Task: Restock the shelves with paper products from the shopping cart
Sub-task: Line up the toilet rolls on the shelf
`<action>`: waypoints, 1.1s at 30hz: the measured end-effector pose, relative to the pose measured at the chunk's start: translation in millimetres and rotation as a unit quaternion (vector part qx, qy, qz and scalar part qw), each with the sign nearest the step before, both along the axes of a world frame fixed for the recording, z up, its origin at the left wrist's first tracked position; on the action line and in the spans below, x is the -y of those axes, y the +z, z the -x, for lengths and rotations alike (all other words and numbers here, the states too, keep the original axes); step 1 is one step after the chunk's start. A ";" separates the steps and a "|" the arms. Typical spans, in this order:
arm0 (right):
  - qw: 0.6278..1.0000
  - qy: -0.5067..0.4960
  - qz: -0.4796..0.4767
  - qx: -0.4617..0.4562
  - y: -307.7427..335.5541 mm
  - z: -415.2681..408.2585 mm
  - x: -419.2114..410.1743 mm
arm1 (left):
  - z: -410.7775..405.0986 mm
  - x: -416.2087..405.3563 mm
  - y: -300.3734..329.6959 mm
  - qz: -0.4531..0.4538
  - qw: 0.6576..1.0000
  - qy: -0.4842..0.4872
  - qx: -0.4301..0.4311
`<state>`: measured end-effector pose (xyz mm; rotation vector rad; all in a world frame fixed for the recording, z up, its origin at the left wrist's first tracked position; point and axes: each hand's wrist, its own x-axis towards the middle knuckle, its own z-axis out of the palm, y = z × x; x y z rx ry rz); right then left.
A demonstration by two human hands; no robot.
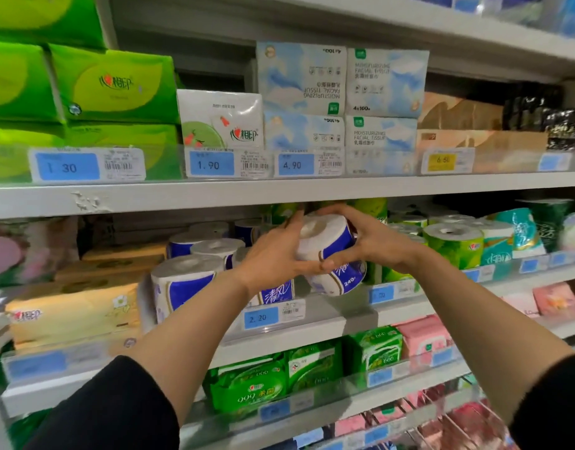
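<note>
Head view, looking slightly up at supermarket shelves: both your bare hands are curled around one toilet paper roll (325, 241), white with a blue wrapper band, held in the air just under the edge of the upper shelf (279, 193) and above the middle shelf (338, 316). Your left hand (273, 254) cups its left side, fingers reaching over the top; your right hand (373, 241) clasps the right side, thumb tucked beneath. Another blue-banded roll (339, 280) sits directly below it, and more matching rolls (188, 280) stand to the left, above a blue price tag (261, 317). Green-wrapped rolls (455, 245) stand to the right. The roll looks light and soft, likely to dent if squeezed hard, and its plastic film is probably a little slippery. Holding it by the curved sides, as you do now, seems best; a flat palm under it would steady it while you set it down among its neighbours.
</note>
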<state>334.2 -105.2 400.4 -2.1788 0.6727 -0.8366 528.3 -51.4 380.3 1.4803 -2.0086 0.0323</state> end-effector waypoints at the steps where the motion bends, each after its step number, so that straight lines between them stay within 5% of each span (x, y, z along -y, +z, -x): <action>1: 1.000 -0.011 0.002 0.004 0.2 -1.9 1.0 | -4.7 -3.7 2.5 -0.013 1.000 -0.021 0.010; 8: 0.988 -0.112 -0.055 0.094 -30.5 -8.5 25.7 | -34.6 -26.2 0.8 -0.043 0.965 0.150 0.213; 17: 0.993 -0.057 -0.092 -0.041 -48.8 -21.1 42.3 | -58.1 -34.0 2.5 -0.120 0.974 0.121 0.149; 24: 0.996 -0.072 -0.031 -0.043 -21.6 -25.1 68.1 | -28.5 -22.2 4.4 -0.035 0.973 0.140 0.181; 33: 0.975 -0.051 0.086 -0.200 -1.6 -78.9 120.0 | -23.2 -0.6 21.1 -0.181 0.970 0.148 0.071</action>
